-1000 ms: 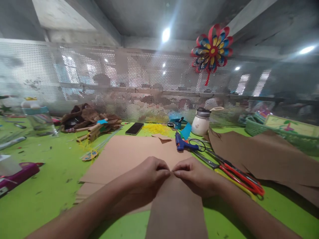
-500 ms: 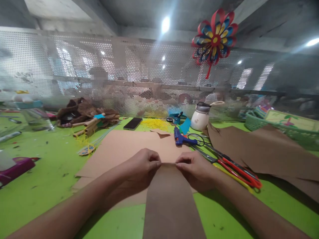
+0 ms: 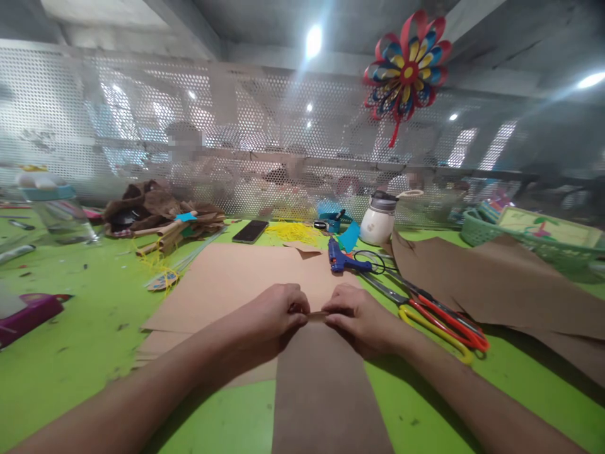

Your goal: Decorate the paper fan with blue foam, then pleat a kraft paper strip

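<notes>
A long strip of brown paper (image 3: 326, 384) runs from my fingers down toward the bottom edge of the view. My left hand (image 3: 278, 309) pinches its far end at the left corner. At the right corner, my right hand (image 3: 354, 313) grips the same end between thumb and fingers. The edge between the two hands looks narrowly folded or rolled over. Beneath and beyond my hands lie larger sheets of brown paper (image 3: 236, 271), stacked flat. A blue glue gun (image 3: 347, 260) rests just past my right hand, with scissors (image 3: 435, 315) in red and yellow beside my right forearm.
More brown paper (image 3: 501, 284) covers the right side, before a green basket (image 3: 534, 239). A white jar (image 3: 378, 221), a phone (image 3: 250, 231) and yellow shreds (image 3: 293, 232) stand or lie at the back. On the left are a clear jar (image 3: 61, 217) and a purple tape dispenser (image 3: 31, 318).
My hands have come slightly closer together along the strip's far end. The edge between them now looks more turned over. The view has shifted a little.
</notes>
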`<state>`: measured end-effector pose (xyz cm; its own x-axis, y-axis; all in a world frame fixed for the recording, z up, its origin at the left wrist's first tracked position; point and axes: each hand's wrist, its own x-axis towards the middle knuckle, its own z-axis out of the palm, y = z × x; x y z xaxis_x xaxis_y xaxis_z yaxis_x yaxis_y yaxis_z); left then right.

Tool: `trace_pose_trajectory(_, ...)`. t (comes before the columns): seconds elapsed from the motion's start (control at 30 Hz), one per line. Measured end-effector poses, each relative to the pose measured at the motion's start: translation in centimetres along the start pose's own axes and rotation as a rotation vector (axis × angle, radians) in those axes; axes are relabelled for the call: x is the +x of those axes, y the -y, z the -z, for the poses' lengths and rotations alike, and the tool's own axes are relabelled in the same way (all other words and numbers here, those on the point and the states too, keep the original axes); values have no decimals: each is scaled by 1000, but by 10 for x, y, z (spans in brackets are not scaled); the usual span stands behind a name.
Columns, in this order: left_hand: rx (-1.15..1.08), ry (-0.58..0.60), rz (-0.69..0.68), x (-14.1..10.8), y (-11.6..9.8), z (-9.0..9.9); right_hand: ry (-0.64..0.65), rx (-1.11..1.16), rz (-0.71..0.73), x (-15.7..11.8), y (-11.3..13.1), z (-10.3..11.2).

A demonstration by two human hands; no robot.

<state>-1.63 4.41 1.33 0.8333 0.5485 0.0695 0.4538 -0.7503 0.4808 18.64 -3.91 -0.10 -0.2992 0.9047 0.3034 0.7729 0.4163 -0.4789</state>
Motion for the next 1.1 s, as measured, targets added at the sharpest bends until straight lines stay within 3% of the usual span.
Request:
trace_pose_trajectory(0.27, 12, -8, -3, -2, -4, 1, -54, -24, 70, 1, 0, -12)
trace_pose_trajectory(0.63, -86, 51, 51, -2, 1, 2, -3, -35, 94, -1, 1, -7)
trace_pose_trajectory(0.8, -56, 20, 0, -2, 1, 2, 17, -43, 133, -2, 1, -7)
trace_pose_trajectory(1.1, 148, 7, -179, -3, -5, 6, -16, -261, 244, -6, 0, -12)
